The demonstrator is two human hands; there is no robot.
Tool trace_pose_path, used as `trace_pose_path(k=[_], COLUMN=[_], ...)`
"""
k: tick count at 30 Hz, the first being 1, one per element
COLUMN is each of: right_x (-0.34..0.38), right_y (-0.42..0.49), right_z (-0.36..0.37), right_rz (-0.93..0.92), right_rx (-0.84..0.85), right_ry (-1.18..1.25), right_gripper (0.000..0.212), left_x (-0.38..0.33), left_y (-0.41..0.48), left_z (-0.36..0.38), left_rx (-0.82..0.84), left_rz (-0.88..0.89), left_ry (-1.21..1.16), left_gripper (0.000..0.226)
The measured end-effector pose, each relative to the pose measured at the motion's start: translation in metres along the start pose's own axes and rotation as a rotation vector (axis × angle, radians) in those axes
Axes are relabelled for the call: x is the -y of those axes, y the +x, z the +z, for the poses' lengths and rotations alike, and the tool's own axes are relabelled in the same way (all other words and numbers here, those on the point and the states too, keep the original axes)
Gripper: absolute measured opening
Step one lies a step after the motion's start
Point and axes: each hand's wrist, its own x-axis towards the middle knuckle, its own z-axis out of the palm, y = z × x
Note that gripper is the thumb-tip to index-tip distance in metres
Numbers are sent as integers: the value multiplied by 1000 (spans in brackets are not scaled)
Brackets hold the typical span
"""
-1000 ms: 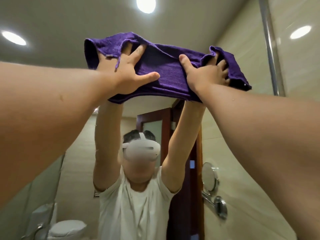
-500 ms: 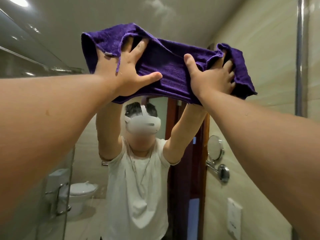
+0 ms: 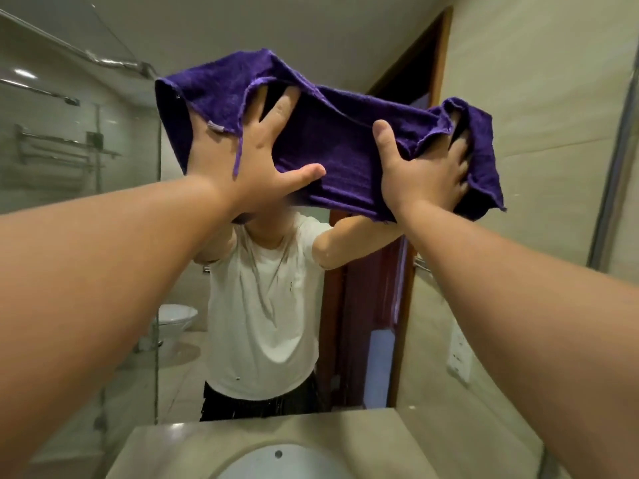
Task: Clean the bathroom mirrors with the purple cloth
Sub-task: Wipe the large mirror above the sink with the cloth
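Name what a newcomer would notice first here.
The purple cloth is stretched wide across the upper middle of the mirror. The left hand and right hand press it against the glass. Below it the mirror shows the person's reflection in a white T-shirt, and a white sink basin sits at the bottom edge.

The broad wall mirror (image 3: 539,108) is smooth, glossy glass. Against it lies a deep purple terry cloth (image 3: 332,143), matt and nubbly, with frayed hems. At the bottom of the frame, a beige stone-look surface (image 3: 179,444) carries a soft polish around a shiny white ceramic basin (image 3: 276,466). Upper left, a polished metal towel rack (image 3: 52,146) gleams. The reddish-brown door frame (image 3: 403,323) looks like varnished wood.
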Motion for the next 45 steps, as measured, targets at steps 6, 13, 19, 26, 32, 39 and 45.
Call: trace_pose_path(k=[6, 13, 19, 26, 32, 39, 45], right_x=[-28, -81, -129, -143, -131, -85, -69], right_y=[-77, -170, -227, -237, -213, -80, -5], right_z=[3, -1, -1, -1, -8, -14, -23], right_rz=[42, 165, 272, 262, 242, 159, 84], right_rx=[36, 100, 134, 146, 167, 28, 13], right_ry=[-9, -41, -28, -42, -37, 35, 7], right_gripper=[120, 127, 133, 136, 139, 125, 130], left_x=[9, -9, -31, -41, -45, -59, -82], left_y=[-75, -181, -250, -263, -251, -110, -52], left_z=[3, 18, 29, 28, 19, 15, 19], left_rx=[119, 268, 357, 389, 388, 301, 172], left_rz=[17, -51, -124, -137, -137, -169, -150], left_ry=[4, -171, -148, -64, -13, -147, -88], left_gripper=[101, 101, 100, 99, 99, 98, 96])
